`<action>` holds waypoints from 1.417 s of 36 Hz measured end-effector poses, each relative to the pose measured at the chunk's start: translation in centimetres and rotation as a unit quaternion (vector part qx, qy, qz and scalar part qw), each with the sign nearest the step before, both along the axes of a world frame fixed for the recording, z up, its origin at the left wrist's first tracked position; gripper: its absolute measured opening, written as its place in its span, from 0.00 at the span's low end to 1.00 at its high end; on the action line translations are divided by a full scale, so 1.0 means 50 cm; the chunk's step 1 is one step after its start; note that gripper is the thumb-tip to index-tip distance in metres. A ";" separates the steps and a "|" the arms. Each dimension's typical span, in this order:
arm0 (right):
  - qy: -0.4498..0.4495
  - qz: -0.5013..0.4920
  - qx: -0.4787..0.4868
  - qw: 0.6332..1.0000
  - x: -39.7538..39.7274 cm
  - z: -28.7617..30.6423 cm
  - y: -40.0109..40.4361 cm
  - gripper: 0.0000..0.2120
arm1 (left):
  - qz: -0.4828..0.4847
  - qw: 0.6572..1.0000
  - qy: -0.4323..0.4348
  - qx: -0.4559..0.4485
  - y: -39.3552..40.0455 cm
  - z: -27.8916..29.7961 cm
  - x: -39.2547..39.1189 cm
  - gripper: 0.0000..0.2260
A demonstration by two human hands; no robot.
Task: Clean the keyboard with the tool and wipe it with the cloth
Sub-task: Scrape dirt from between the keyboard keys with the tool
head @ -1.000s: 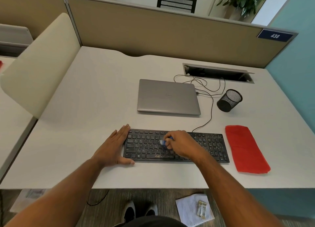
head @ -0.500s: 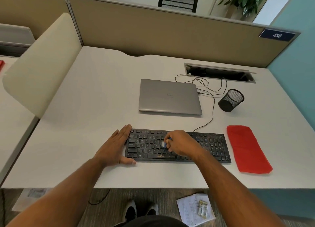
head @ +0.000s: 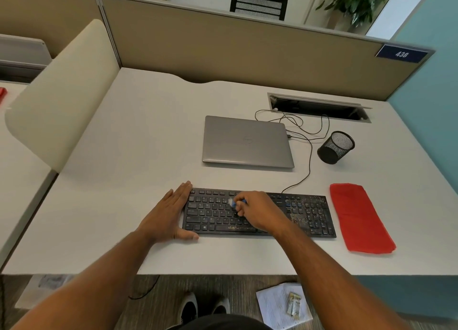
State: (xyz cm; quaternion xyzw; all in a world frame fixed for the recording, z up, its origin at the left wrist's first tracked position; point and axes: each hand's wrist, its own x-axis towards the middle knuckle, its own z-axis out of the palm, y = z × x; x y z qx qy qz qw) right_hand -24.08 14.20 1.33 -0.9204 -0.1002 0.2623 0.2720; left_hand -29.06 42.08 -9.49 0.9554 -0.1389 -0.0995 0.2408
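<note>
A black keyboard [head: 307, 215] lies near the desk's front edge, with pale specks of dirt on its right part and space bar. My right hand [head: 260, 212] grips a small blue cleaning tool [head: 235, 202]; its whitish tip touches the keys in the upper middle rows. My left hand [head: 168, 213] lies flat with straight fingers against the keyboard's left end, thumb along the front edge. A folded red cloth [head: 359, 218] rests on the desk just right of the keyboard.
Behind the keyboard lie a closed grey laptop [head: 247, 141], a black mesh pen cup [head: 335, 147] and loose cables [head: 307, 131] leading into a cable slot [head: 319, 106]. Partition panels [head: 223, 44] border the desk at the back and left. Papers [head: 282, 305] lie on the floor.
My right hand has shifted the tool slightly up the key rows. The left hand stays flat at the keyboard's left end.
</note>
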 end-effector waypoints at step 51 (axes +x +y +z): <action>0.018 0.029 -0.021 0.999 -0.034 0.016 -0.062 0.14 | 0.001 1.000 0.003 -0.005 -0.003 0.011 -0.001 0.65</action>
